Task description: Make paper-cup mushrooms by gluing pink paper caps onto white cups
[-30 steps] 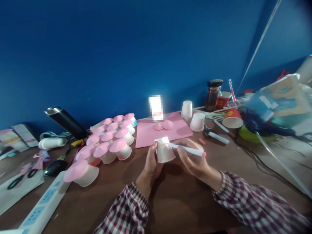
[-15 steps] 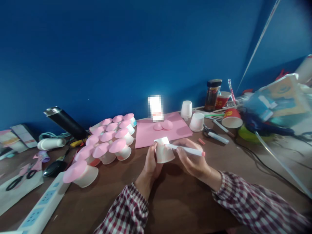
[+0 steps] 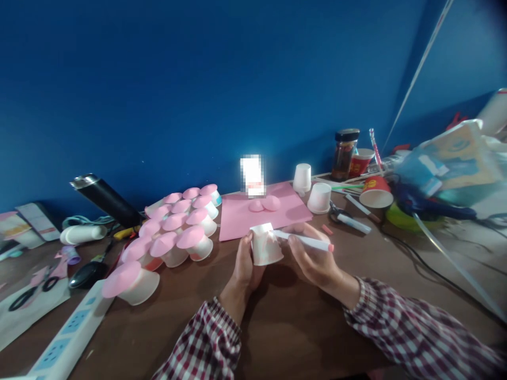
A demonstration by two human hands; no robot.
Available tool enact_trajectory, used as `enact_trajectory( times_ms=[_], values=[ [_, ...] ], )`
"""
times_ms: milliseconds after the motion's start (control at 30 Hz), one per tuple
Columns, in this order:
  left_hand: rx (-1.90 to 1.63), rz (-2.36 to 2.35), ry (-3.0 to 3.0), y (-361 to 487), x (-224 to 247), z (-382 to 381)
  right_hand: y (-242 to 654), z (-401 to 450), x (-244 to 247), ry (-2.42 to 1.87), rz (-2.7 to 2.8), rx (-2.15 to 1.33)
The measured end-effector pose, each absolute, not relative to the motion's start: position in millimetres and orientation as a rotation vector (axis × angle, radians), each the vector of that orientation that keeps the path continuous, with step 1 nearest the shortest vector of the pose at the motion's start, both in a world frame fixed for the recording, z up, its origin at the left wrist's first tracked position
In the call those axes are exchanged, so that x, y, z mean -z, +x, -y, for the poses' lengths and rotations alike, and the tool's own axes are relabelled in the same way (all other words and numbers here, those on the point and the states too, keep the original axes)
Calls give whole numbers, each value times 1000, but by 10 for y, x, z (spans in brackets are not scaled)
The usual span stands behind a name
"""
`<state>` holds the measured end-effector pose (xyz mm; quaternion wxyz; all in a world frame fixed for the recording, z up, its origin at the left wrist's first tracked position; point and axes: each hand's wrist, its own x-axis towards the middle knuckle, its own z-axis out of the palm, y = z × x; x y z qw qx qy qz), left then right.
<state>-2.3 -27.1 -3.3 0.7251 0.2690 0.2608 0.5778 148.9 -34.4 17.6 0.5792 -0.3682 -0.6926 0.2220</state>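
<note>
Paper cup (image 3: 266,250): inverted, base up and wide rim down, in front of the wearer just above the table (image 3: 293,338), near side of the pink sheet (image 3: 233,224). Faint pinkish marks on its wall.

Left hand (image 3: 244,264): fingers grasping the cup, thumb along its left side; the far fingers are hidden. Right hand (image 3: 315,264): fingers pinching a white marker (image 3: 311,242) with a pink end, tip pointing left at the cup's upper wall; contact of tip and wall cannot be made out.

Pink sheet: two pink paper cones (image 3: 271,203) lying side by side on it. Right of it: two inverted white cups (image 3: 320,198), a small pink piece (image 3: 327,229), a second marker (image 3: 355,224), a red cup (image 3: 375,191) on its side, a dark-lidded jar (image 3: 344,158).

Left: rows of cone-topped cups (image 3: 174,221). Beyond these, a black flask (image 3: 109,199), leaning; nearer the wearer, a power strip (image 3: 71,330).
</note>
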Motion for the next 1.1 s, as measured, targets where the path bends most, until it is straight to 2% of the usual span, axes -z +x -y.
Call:
enact_trajectory(
  times_ms=[333, 1100],
  values=[
    [-1286, -594, 577, 8, -27, 282, 1498, 321, -162, -882, 1618, -485],
    [-1308, -607, 588, -5, -49, 274, 1492, 360, -188, -851, 1599, -648]
  ],
)
